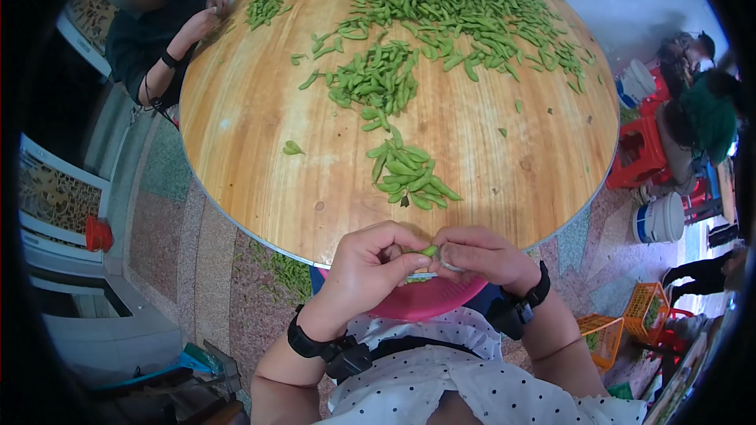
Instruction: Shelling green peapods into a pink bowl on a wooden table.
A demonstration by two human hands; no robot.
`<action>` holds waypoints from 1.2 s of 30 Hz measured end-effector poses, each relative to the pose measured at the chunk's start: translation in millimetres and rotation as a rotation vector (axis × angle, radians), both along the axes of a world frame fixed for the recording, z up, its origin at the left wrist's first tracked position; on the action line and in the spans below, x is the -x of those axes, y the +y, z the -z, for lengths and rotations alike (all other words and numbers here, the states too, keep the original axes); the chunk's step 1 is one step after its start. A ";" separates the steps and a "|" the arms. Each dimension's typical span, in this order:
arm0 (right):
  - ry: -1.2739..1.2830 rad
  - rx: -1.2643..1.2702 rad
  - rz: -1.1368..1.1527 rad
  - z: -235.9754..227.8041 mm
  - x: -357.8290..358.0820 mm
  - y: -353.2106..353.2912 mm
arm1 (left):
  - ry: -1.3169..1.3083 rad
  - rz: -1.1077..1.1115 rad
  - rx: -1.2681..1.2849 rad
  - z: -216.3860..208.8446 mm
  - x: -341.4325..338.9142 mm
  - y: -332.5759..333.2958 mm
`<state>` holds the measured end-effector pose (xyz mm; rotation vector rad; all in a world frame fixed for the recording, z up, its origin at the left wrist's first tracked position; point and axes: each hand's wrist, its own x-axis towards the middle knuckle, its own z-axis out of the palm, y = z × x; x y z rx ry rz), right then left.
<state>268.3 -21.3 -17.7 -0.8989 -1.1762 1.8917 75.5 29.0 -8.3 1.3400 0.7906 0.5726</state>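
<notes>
At the near edge of the round wooden table (pixel 272 181), a green edamame pod (pixel 429 251) is pinched between my two hands. My left hand (pixel 374 264) is closed on one end, thumb against the fingers. My right hand (pixel 484 256) closes on the other end, and a pale band shows at its fingers. Under both hands sits a pink basin (pixel 421 303) on my lap; its contents are mostly hidden. Just beyond my fingers lies a small group of edamame pods (pixel 409 173). Another cluster of pods (pixel 378 79) is farther up the table.
A large heap of pods (pixel 457 0) covers the far side. At the left, another person (pixel 153 31) works beside a small pile (pixel 264 9). Pods lie on the floor (pixel 287 271). Red stools (pixel 634 145), a white bucket (pixel 660 218) and orange crates (pixel 602 338) stand at right.
</notes>
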 end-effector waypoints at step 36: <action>-0.309 -0.433 0.087 -1.8 1.6 -2.8 | -0.124 -0.050 0.251 4.8 -4.4 -4.2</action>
